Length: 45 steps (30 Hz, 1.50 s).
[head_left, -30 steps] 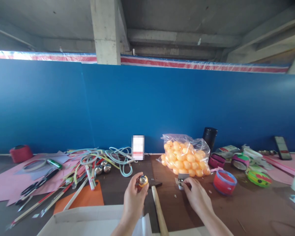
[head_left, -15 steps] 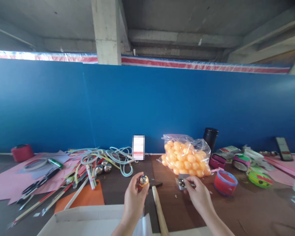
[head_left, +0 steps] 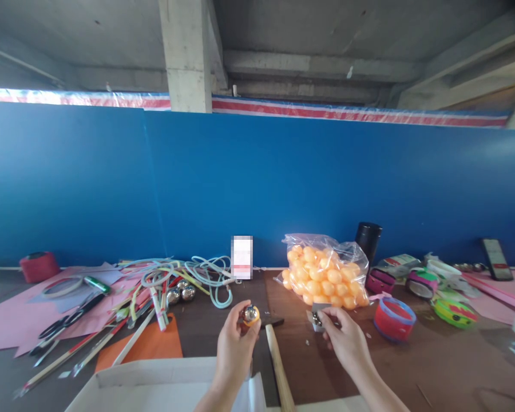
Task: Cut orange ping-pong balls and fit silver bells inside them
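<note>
My left hand (head_left: 236,337) is closed, its fingers and thumb around a shiny metal ball (head_left: 251,313) with an orange rim about it, like a cut table-tennis ball. To the right, my right hand (head_left: 345,335) has thumb and fingertips pinched on a small shiny metal piece (head_left: 316,319), which looks like a little steel ball. It is over a small grey square (head_left: 321,307) by the front of the bag of orange balls (head_left: 326,277). The fingertips partly hide the piece. Between the hands lies a hammer (head_left: 277,360) with a wooden handle.
A white cardboard box (head_left: 154,375) stands at the front left. Behind it are metal balls (head_left: 187,293), pale tubing (head_left: 218,292), scissors (head_left: 64,320) and orange paper (head_left: 171,337). On the right are a red-blue tape roll (head_left: 393,320), a black cylinder (head_left: 368,243) and a phone (head_left: 496,260).
The right fingertips have shifted slightly left and closed further over the small metal piece. My left hand holds its ball almost still.
</note>
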Motion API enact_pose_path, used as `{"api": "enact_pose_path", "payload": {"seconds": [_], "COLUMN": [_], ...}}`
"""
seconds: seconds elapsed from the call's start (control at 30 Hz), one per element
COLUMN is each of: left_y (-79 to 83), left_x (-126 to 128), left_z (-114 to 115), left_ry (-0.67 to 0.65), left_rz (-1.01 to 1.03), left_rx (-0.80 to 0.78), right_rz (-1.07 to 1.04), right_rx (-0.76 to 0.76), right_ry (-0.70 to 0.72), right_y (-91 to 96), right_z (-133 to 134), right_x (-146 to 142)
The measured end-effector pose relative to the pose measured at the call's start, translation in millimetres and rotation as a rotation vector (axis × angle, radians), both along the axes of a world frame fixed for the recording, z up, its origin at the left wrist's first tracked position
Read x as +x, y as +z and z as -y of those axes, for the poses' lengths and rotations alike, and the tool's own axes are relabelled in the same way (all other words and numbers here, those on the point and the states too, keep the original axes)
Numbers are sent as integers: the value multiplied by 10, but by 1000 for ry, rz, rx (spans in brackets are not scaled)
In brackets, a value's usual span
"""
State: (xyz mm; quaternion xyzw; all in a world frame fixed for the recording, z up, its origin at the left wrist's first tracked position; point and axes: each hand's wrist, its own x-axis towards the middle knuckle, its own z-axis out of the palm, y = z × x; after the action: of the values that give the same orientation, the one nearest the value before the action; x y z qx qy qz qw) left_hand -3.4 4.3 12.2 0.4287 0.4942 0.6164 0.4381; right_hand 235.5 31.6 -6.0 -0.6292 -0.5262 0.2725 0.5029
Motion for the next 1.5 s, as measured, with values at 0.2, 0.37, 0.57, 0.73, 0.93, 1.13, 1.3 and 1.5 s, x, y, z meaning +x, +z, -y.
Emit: {"api": "enact_pose_path", "payload": {"seconds": [0.2, 0.37, 0.57, 0.73, 0.93, 1.13, 1.3, 1.5], "left_y": [0, 9, 16, 8, 12, 15, 4, -45], "left_x": [-3, 3, 4, 6, 17, 8, 5, 23], "left_z": [6, 10, 5, 4, 3, 8, 9, 7], "left_ry": [-1, 0, -4, -1, 7, 2, 6, 5], "left_rz": [3, 8, 18, 30, 32, 12, -13, -42], "left_rx": [2, 3, -3, -11, -4, 5, 13, 36], "right_rz": [-25, -33, -42, -44, -75, -110, -148, -230], "right_rx": [-20, -54, -79, -65, -43, -27, -11, -29], "right_ry": [-13, -23, -38, -45, -11, 31, 76, 151], "right_y": [-5, 8, 19, 16, 2, 13, -1, 75], "right_z": [-15, -7, -3, -19, -15, -1, 25, 116], "right_x": [18, 18, 20, 44, 6, -57, -98, -212]}}
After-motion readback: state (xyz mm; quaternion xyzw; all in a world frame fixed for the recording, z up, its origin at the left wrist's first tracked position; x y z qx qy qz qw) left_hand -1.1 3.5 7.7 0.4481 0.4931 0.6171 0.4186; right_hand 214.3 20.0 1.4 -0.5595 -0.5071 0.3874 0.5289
